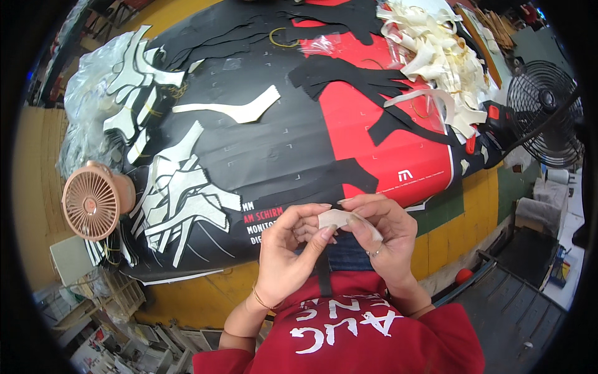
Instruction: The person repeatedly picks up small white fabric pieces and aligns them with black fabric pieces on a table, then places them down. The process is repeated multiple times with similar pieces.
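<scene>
Close to my body, at the table's near edge, I hold a small pale piece of cut material (334, 218) between both hands. My left hand (286, 252) pinches its left end between thumb and fingers. The other end lies in my right hand (393, 234), whose thumb presses along it. My fingers hide part of its shape. Left of my hands is a loose pile of white cut pieces with dark edges (184, 193). Farther off, a single curved white piece (246, 112) lies by itself on the black and red printed sheet (274, 149).
Black cut pieces (361, 81) lie at centre right, beside a heap of cream strips (442, 62). Bundled white pieces (128, 118) and clear plastic bags (87, 106) sit at far left. A pink fan (96, 199) stands left; a black fan (542, 109) stands right.
</scene>
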The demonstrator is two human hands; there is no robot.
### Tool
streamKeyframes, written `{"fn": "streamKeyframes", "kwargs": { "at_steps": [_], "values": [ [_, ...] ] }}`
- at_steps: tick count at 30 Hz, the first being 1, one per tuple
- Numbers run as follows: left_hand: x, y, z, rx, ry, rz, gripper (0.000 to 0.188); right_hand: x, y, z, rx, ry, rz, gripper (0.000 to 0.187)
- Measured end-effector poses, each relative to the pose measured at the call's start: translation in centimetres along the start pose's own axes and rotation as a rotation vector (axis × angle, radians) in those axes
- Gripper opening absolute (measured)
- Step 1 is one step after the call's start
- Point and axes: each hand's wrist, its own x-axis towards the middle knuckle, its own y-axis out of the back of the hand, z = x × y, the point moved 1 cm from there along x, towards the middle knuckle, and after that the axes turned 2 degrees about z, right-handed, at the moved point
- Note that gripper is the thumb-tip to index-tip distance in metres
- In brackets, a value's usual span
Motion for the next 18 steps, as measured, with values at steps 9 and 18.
{"fn": "streamKeyframes", "kwargs": {
  "at_steps": [9, 18],
  "values": [
    [5.1, -0.6, -0.3, 0.665, -0.304, 0.054, 0.016, 3.4, 2.1, 1.3, -0.813, 0.299, 0.166, 0.02],
    [6.7, -1.2, -0.9, 0.825, -0.355, 0.115, 0.009, 4.3, 2.3, 1.9, -0.841, 0.173, 0.172, 0.01]
  ]
}}
